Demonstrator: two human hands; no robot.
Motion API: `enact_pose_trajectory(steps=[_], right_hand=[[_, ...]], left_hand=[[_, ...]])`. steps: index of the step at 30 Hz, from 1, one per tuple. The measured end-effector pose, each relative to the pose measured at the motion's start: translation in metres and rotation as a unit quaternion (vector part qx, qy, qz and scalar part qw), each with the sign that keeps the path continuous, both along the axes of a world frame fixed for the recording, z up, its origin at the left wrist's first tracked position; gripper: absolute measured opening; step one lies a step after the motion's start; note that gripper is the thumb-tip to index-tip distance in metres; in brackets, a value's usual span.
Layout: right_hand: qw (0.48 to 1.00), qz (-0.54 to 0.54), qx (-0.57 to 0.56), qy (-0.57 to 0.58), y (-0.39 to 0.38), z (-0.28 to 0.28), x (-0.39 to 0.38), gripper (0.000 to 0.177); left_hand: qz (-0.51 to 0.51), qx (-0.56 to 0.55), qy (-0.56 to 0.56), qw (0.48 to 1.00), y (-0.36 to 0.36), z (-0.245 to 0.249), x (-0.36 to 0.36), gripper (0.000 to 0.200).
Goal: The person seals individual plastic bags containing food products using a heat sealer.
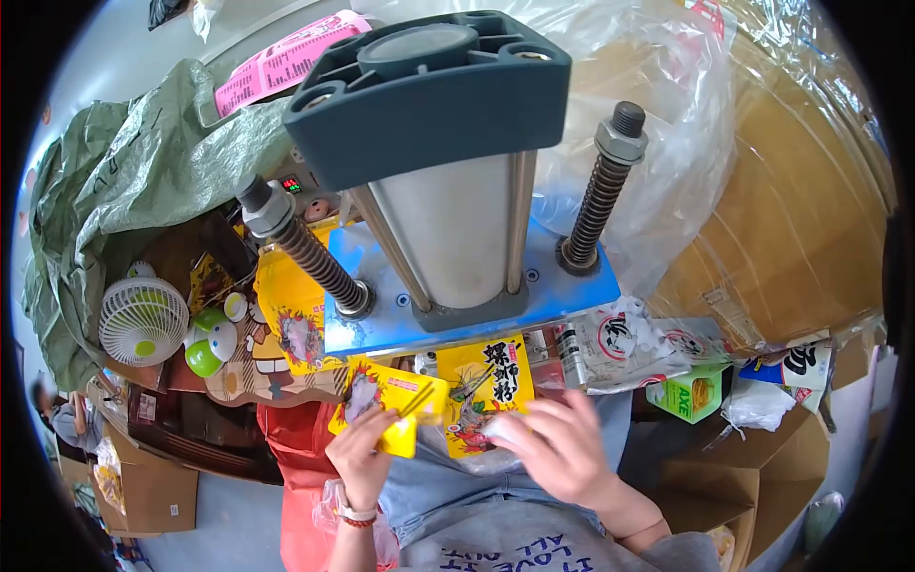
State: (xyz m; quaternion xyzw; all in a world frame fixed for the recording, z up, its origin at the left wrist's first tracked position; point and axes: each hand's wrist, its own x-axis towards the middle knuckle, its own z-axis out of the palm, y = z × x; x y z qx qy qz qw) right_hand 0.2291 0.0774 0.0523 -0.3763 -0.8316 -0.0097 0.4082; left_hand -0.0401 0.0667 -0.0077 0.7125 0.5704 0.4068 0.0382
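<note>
The left hand (362, 456) is closed on a small yellow packet (381, 396), pinched at its lower edge. The right hand (558, 448) grips a printed yellow packet (486, 381) just beside it, fingers curled over its bottom corner. Both packets sit low in the middle of the view, right under the blue plate (572, 286) of a press (448, 229). A white fan (143, 321) stands well off to the left.

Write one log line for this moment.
left hand: holds small yellow printed plastic packet | right hand: holds second yellow printed packet | above: blue-plate press with grey cylinder
</note>
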Motion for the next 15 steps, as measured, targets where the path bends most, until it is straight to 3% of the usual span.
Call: enact_pose_trajectory(steps=[3,4,7,9,11,13,15], right_hand=[[0.985,0.133,-0.028,-0.105,0.01,0.002,-0.008,0.038],[0.982,0.162,-0.039,-0.09,0.003,0.01,-0.006,0.039],[0.967,0.232,-0.102,0.031,-0.013,0.033,0.005,0.049],[0.972,0.185,-0.129,0.06,-0.008,0.024,0.008,0.052],[0.983,0.063,-0.169,0.042,0.002,0.01,0.008,0.056],[0.982,-0.05,-0.177,0.03,0.007,0.001,0.018,0.058],[0.963,-0.179,-0.189,0.075,0.005,-0.004,0.044,0.05]], left_hand=[[-0.065,0.039,0.092,0.993,-0.012,0.028,0.022,0.037],[-0.099,0.039,0.117,0.987,-0.015,0.039,0.025,0.036],[-0.227,0.002,0.029,0.973,-0.024,0.059,0.029,0.025],[-0.245,-0.108,-0.04,0.963,-0.022,0.05,0.039,0.021],[-0.207,-0.281,-0.125,0.929,-0.01,0.014,0.05,0.019],[-0.109,-0.418,-0.379,0.818,0.007,-0.024,0.069,0.02],[-0.103,-0.391,-0.521,0.752,0.026,-0.04,0.074,0.021]])
